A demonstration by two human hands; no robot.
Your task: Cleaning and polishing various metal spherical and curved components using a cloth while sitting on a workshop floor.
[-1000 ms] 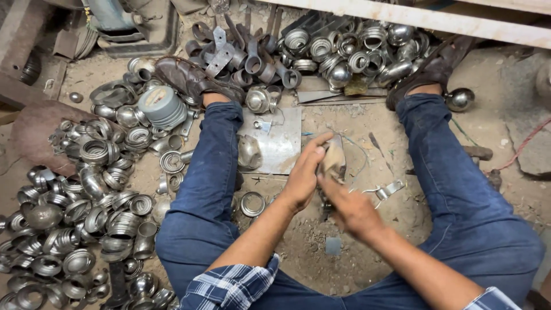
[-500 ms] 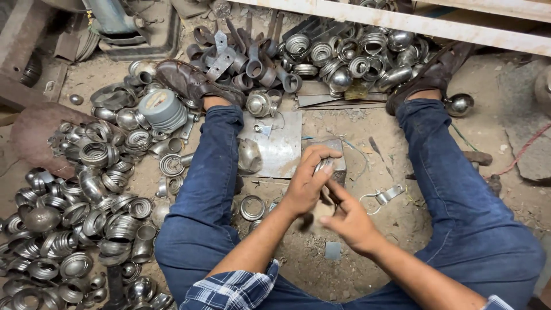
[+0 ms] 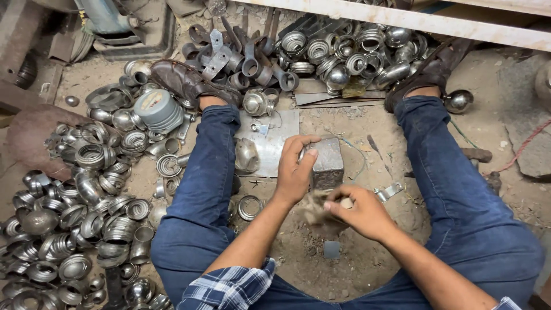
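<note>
Your checked shirt cuff (image 3: 229,287) sits nearest the camera, between your knees in blue jeans (image 3: 201,189). Just beyond it, a small square metal scrap (image 3: 332,249) lies on the dirt floor (image 3: 356,275). Your right hand (image 3: 361,213) is curled shut around a wooden handle (image 3: 346,202), its worn, ragged end (image 3: 317,209) poking out toward your left forearm. Your left hand (image 3: 294,171) is half closed, fingers and thumb pinched on a small metal ring (image 3: 302,154), which it holds against the left edge of the grey steel block (image 3: 327,162). The block stands on the floor between your legs, touching a flat steel plate (image 3: 270,143) to its left. A loose ring (image 3: 249,207) lies beside your left thigh. To your left a heap of ribbed metal rings and cups (image 3: 86,218) covers the floor, well apart from the block. Farther off, past your brown shoes (image 3: 183,80), a second pile of rings, brackets and domes (image 3: 338,51) lies under a pale wooden beam (image 3: 436,23).
</note>
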